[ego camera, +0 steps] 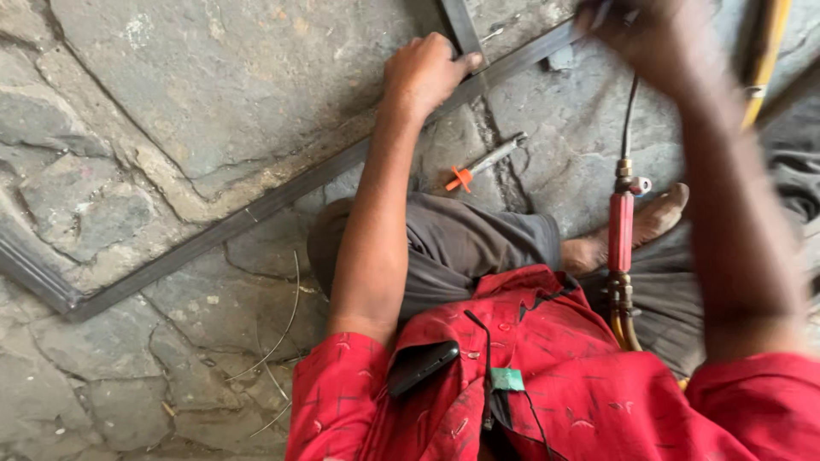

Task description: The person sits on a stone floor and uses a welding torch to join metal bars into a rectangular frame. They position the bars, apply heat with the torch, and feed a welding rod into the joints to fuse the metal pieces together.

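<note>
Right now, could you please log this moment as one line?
left hand: pressing long grey metal bar | right hand: raised, blurred | red-handled gas torch: on lap

Bare stone floor lies open left of the metal bar; torch and knee crowd the right.

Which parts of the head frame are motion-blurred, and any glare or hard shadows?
Head view: the right hand and its forearm are smeared by motion blur, so its grip cannot be read; the left hand pressing on the metal bar is sharp, as are the stone floor and red torch handle. Lighting is soft and even, no glare, no hard shadows.
</note>
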